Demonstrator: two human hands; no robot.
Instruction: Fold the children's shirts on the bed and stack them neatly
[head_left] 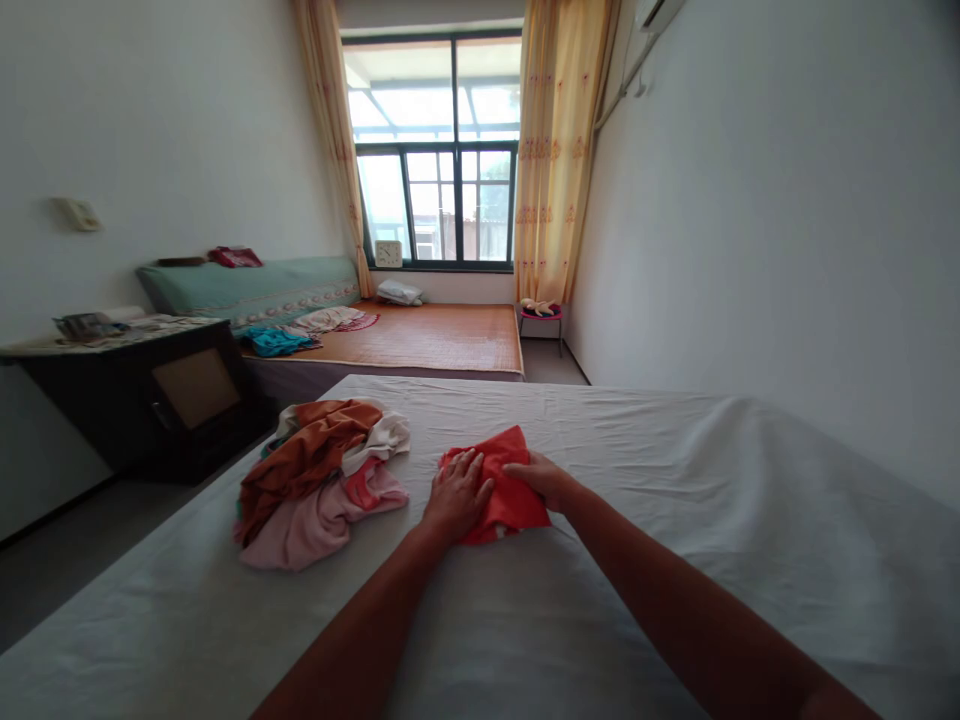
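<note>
- While the head view is looking down, one red cloth is lying on the white sheet, right of one clothes pile.
- Its one clear corner is pointing away from the person, toward the window; hands are covering much of it, so I cannot tell its long axis.
- Two hands are touching it: the left hand is pressing flat, fingers extended; the right hand is resting its thumb on top, hidden fingers leaving its grip unclear.
- Two curtains are flanking the window; one clock is standing at its sill.
</note>
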